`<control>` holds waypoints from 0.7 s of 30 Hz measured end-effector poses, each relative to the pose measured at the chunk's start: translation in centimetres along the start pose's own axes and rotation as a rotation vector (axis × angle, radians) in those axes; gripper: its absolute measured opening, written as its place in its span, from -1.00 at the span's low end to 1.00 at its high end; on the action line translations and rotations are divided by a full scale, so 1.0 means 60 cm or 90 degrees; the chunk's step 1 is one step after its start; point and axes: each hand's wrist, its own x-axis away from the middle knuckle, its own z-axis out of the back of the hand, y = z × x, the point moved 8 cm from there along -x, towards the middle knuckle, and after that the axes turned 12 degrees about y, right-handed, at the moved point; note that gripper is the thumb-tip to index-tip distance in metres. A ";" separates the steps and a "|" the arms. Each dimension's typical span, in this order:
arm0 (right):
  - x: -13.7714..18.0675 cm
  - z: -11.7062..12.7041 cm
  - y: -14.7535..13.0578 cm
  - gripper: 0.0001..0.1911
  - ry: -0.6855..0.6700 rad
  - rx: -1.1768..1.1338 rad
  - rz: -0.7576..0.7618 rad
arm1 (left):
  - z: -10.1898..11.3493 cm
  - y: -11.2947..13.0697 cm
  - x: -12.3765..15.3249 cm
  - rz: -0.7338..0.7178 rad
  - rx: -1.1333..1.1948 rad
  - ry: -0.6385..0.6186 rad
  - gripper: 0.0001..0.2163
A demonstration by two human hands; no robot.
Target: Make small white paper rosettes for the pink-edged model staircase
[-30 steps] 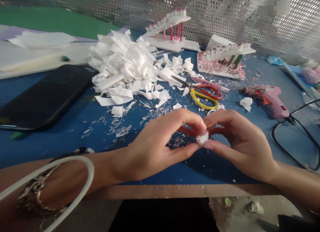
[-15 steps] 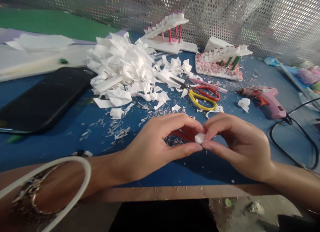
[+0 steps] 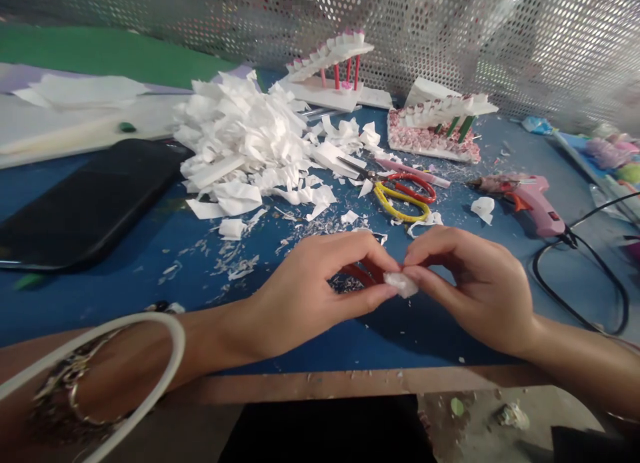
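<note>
Between my fingertips is a small crumpled piece of white paper (image 3: 403, 286), low over the blue table near its front edge. My left hand (image 3: 320, 290) pinches its left end between thumb and fingers. From the other side my right hand (image 3: 470, 290) presses thumb and forefinger on its upper right part. Beyond my hands lie scissors (image 3: 406, 195) with one red and one yellow handle loop. A large heap of torn white paper (image 3: 245, 130) rises behind my left hand, with small scraps scattered in front of it.
A black phone (image 3: 95, 203) lies at the left. On the right rests a pink glue gun (image 3: 530, 198) with a looped black cord (image 3: 623, 296). Two small staircase models (image 3: 333, 56) stand at the back before a perforated metal screen (image 3: 450, 43). Near the scissors is a pink pen (image 3: 415, 172).
The white paper piece has turned between my fingertips, and more of it shows. My right thumb has shifted up onto it. Both hands stay in nearly the same place.
</note>
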 end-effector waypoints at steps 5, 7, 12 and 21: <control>-0.010 0.026 -0.001 -0.94 0.064 0.051 0.029 | 0.003 -0.004 -0.002 0.020 0.006 0.000 -0.90; -0.021 0.054 -0.002 -0.91 0.111 0.124 0.060 | 0.007 0.000 -0.004 -0.007 -0.005 0.003 -0.90; -0.055 0.174 0.016 -0.94 0.259 0.516 0.125 | 0.011 0.012 -0.003 -0.102 -0.066 -0.007 -0.91; -0.044 0.325 0.220 -0.57 -0.059 0.917 -0.288 | 0.022 0.009 -0.008 -0.135 -0.120 0.028 -0.88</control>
